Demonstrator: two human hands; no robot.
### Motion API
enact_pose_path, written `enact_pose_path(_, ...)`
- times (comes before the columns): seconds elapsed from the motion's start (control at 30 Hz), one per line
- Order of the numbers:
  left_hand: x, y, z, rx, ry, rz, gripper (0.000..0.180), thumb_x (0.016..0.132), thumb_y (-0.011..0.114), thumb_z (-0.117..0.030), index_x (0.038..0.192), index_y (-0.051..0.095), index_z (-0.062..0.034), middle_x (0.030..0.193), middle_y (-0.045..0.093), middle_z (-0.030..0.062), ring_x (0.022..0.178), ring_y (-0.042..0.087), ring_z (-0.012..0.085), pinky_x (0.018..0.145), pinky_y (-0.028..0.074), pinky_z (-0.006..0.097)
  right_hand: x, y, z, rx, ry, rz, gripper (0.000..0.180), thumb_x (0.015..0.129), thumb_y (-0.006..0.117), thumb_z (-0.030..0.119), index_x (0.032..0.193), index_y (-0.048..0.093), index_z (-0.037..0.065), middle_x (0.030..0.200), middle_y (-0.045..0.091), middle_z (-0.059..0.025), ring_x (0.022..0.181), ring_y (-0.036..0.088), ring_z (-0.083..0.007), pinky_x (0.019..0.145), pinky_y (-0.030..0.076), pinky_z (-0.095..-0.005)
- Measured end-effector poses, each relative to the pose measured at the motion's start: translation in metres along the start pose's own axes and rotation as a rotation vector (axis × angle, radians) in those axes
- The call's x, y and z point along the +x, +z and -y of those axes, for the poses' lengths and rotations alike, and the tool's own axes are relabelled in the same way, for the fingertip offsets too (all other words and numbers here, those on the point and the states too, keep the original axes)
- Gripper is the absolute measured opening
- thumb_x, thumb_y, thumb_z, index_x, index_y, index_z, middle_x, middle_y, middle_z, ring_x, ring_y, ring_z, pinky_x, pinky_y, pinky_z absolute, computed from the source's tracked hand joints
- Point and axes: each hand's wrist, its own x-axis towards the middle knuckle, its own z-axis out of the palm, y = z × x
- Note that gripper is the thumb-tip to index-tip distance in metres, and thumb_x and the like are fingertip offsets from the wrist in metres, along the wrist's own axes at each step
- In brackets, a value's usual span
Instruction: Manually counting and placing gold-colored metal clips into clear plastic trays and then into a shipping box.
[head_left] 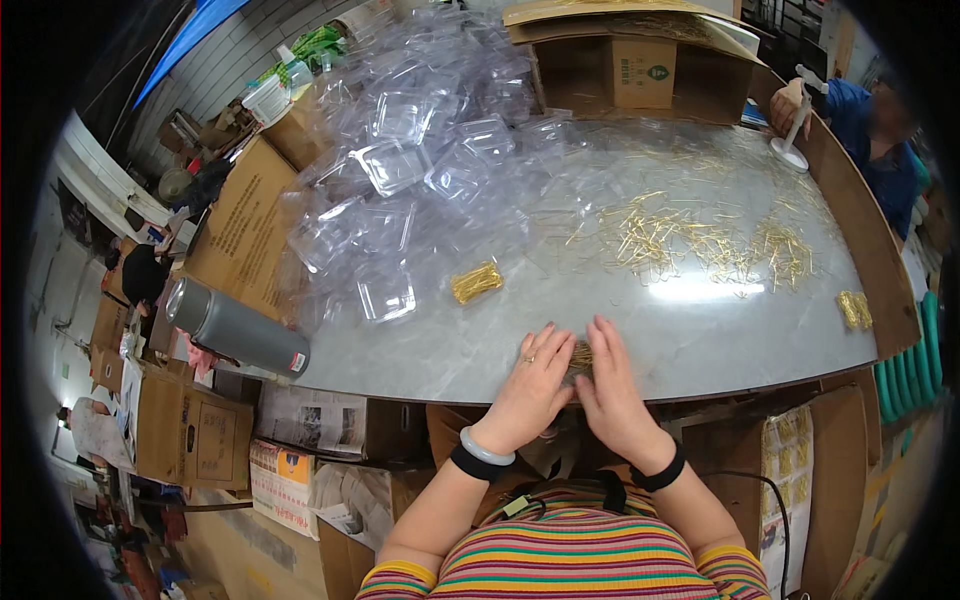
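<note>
At the near edge of the grey table, a small bundle of gold wire hooks (582, 355) lies between my hands. My left hand (532, 385) presses in from the left, fingers together and pointing away from me. From the other side my right hand (617, 390) presses against it with nearly straight fingers. Parts of the bundle are hidden by both hands. A second gold bundle (476, 282) rests farther off to the left, beside the clear plastic boxes. Loose gold hooks (665, 240) are scattered over the far right of the tabletop.
Clear plastic boxes (400, 165) form a high pile at the left back. A grey bottle (240, 328) stands tilted-looking at the left edge. Another gold bundle (854, 310) sits at the right edge near a cardboard wall (860, 200). A co-worker's hand (788, 108) is by a white stand (790, 150).
</note>
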Motion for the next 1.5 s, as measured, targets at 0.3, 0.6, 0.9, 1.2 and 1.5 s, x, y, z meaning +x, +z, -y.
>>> enact_pose_path(0.3,-0.004,0.006,0.003,-0.063,-0.029,-0.049,0.049,0.084,0.068,0.001,0.130,0.052,0.0040,0.130,0.048,0.0227,0.125,0.047,0.0437,0.105,0.043,0.047,0.013,-0.032,-0.002,0.091,0.027,0.327,0.061,0.089,0.052,-0.006,0.148,0.035,-0.003,0.150,0.038,-0.0251,0.142,0.036,-0.0396,0.116,0.033,-0.0413)
enact_pose_path(0.6,-0.002,0.005,0.002,-0.042,0.014,-0.109,0.050,0.081,0.072,0.001,0.128,0.055,0.0036,0.126,0.050,0.0209,0.124,0.049,0.0422,0.101,0.046,0.045,0.168,-0.049,-0.069,-0.637,-0.261,0.359,0.043,0.082,0.054,-0.004,0.124,0.059,0.004,0.115,0.060,-0.0161,0.106,0.059,-0.0351,0.090,0.052,-0.0432)
enact_pose_path(0.9,-0.004,0.004,0.006,0.010,-0.003,-0.127,0.059,0.081,0.074,-0.005,0.133,0.049,0.0077,0.136,0.043,0.0249,0.135,0.037,0.0486,0.111,0.035,0.053,0.140,-0.039,-0.043,-0.371,-0.333,0.541,0.032,0.084,0.057,0.000,0.115,0.064,0.006,0.108,0.062,-0.0160,0.103,0.061,-0.0369,0.088,0.052,-0.0437)
enact_pose_path(1.2,-0.005,0.010,0.011,0.018,0.021,-0.083,0.059,0.084,0.071,-0.008,0.135,0.046,0.0083,0.139,0.042,0.0255,0.136,0.036,0.0458,0.113,0.031,0.055,0.146,-0.038,-0.035,-0.477,-0.201,0.542,0.028,0.083,0.059,0.000,0.111,0.061,0.002,0.108,0.060,-0.0179,0.098,0.061,-0.0384,0.084,0.052,-0.0446)
enact_pose_path(1.5,-0.005,0.005,0.005,-0.044,-0.036,-0.130,0.059,0.085,0.070,-0.007,0.136,0.045,0.0071,0.140,0.041,0.0250,0.138,0.034,0.0459,0.115,0.030,0.052,0.125,-0.023,-0.029,-0.589,-0.510,0.618,0.033,0.078,0.062,0.001,0.111,0.060,0.003,0.113,0.058,-0.0116,0.105,0.058,-0.0315,0.089,0.052,-0.0393)
